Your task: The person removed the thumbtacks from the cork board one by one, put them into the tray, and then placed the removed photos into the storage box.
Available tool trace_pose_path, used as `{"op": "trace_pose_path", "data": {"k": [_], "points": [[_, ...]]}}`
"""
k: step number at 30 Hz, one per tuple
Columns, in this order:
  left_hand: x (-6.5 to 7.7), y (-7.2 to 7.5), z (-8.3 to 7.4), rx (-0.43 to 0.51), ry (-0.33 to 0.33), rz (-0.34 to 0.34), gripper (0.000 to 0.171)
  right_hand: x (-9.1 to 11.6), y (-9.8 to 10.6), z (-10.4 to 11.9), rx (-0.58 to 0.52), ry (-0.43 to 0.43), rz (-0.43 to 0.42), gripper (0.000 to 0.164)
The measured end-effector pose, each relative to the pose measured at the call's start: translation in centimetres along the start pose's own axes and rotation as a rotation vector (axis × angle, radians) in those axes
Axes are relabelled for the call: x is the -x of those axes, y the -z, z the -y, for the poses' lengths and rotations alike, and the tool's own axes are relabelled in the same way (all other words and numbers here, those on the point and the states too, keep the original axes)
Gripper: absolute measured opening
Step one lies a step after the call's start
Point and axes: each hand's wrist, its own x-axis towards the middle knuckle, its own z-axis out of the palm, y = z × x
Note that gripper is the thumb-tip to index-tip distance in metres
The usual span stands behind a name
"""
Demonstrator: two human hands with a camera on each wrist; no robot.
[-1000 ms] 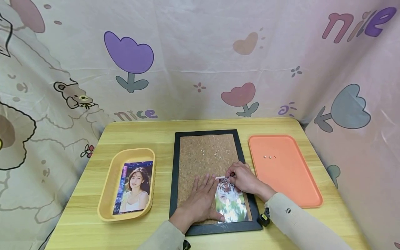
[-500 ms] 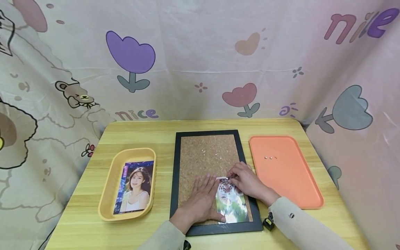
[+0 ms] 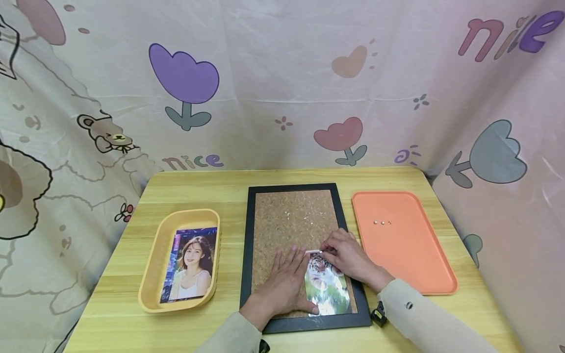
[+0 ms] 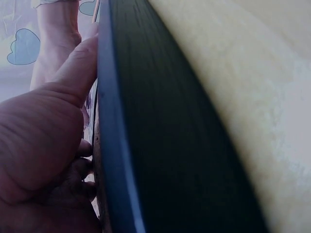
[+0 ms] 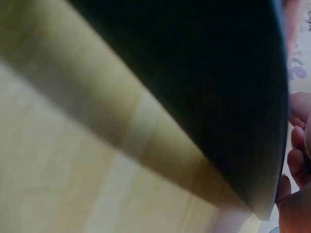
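A tiger photo (image 3: 327,284) lies on the lower right of a black-framed cork board (image 3: 291,215). My left hand (image 3: 282,287) rests with spread fingers on the cork and the photo's left edge, its thumb reaching across the photo's lower part. At the photo's white top edge, my right hand (image 3: 346,255) pinches a tiny pale pin (image 3: 321,252), mostly covered by the fingertips. In the left wrist view, the dark frame edge (image 4: 160,116) hides part of the left hand. The right wrist view shows mainly the frame's side (image 5: 214,97), with some fingers beyond it.
A yellow basket (image 3: 150,274) at left holds a portrait photo (image 3: 192,267) of a person. On the right, an orange tray (image 3: 406,255) carries 3 small shiny pins (image 3: 382,223). A printed curtain (image 3: 265,73) hangs behind the wooden table (image 3: 110,294).
The right hand's fingers have shifted slightly at the photo's top edge, staying at the pin. The left hand keeps its place on the board.
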Motion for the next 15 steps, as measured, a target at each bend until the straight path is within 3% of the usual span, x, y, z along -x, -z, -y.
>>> {"op": "trace_pose_path", "data": {"k": [15], "points": [[0.06,-0.04,0.01,-0.01,-0.007,-0.011,0.131,0.06,-0.33,-0.03,0.04,0.034,-0.05,0.01]]}}
